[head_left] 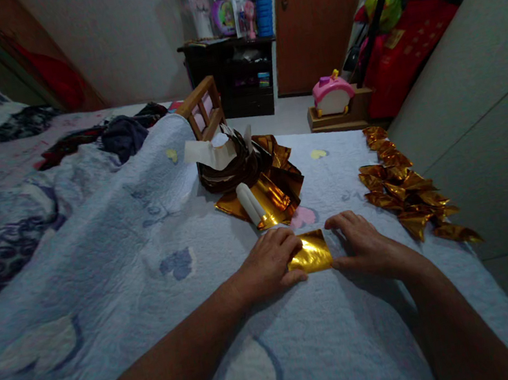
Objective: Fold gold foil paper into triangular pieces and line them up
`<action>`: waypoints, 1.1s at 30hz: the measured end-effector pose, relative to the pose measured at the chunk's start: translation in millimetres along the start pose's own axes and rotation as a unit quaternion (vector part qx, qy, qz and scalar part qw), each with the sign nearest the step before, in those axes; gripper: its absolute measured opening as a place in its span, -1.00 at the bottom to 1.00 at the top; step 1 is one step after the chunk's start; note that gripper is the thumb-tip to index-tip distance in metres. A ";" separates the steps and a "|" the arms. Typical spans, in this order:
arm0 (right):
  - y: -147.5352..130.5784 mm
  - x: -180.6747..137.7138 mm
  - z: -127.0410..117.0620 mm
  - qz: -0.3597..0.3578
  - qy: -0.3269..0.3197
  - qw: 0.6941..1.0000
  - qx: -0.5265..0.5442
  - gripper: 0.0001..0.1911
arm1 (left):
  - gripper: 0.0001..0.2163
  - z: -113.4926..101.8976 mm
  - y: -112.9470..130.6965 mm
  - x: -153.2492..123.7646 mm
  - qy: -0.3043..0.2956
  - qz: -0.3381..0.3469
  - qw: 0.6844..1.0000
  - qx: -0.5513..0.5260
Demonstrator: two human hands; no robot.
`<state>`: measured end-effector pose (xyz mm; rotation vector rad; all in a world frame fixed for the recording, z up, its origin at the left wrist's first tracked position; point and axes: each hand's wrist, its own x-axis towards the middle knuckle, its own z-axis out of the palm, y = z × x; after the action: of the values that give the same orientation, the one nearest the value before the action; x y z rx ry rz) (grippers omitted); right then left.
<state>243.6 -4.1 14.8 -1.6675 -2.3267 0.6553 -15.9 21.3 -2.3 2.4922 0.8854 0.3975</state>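
A small rectangle of shiny gold foil paper (314,253) lies flat on the bed in front of me. My left hand (271,262) grips its left end, fingers curled over the top and thumb along the near edge. At the other end my right hand (365,246) has thumb and fingers spread apart, the thumb tip by the near right corner. Just beyond, loose gold foil sheets (288,177) lie with a white tube-like object (249,202) on them. A bundle of dark-edged sheets with pale backing (221,169) stands behind.
Several pinched gold foil pieces (406,189) are heaped along the bed's right edge, near a pale wall panel (493,128). The light blue quilt (157,312) is raised in a ridge on the left. A wooden rail (199,104) stands at the far end.
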 end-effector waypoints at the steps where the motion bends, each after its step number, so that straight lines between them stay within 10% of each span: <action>1: -2.5 -0.2 -1.0 -0.013 0.000 1.000 0.013 -0.51 | -0.60 -0.4 0.6 -0.3 0.001 0.000 1.000 0.000; 33: -33.8 15.5 22.4 -0.202 0.117 0.971 0.046 -0.86 | -0.74 7.2 1.8 -0.4 0.220 0.103 0.969 0.044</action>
<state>200.5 -3.7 9.5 -1.1108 -2.3203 0.4457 -12.3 17.4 -7.5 2.6323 0.8158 1.0329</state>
